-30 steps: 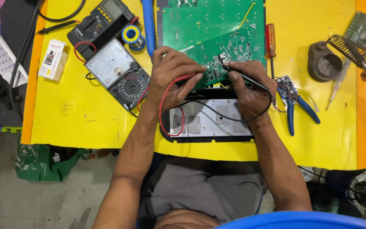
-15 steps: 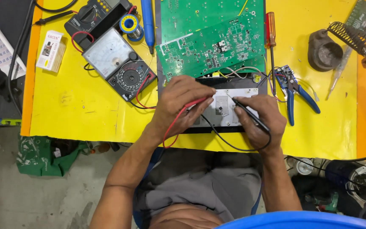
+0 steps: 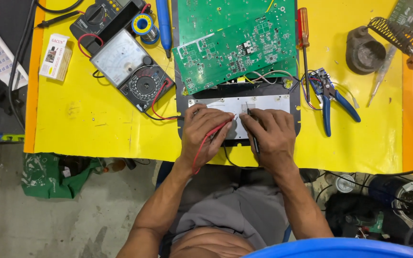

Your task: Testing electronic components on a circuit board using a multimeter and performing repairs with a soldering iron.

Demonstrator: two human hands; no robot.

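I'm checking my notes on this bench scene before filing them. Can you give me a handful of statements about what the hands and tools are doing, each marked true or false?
1. The left hand holds a red probe against the white metal plate. True.
2. The right hand holds the blue-handled pliers. False: the blue-handled pliers lie on the yellow table, right of the hands; the right hand holds a black probe.
3. The analog multimeter sits left of the green circuit board. True.
4. The red-handled screwdriver lies on the white plate. False: the red-handled screwdriver lies beside the board's right edge.
5. Both hands rest on the green board. False: they are on the plate below it.
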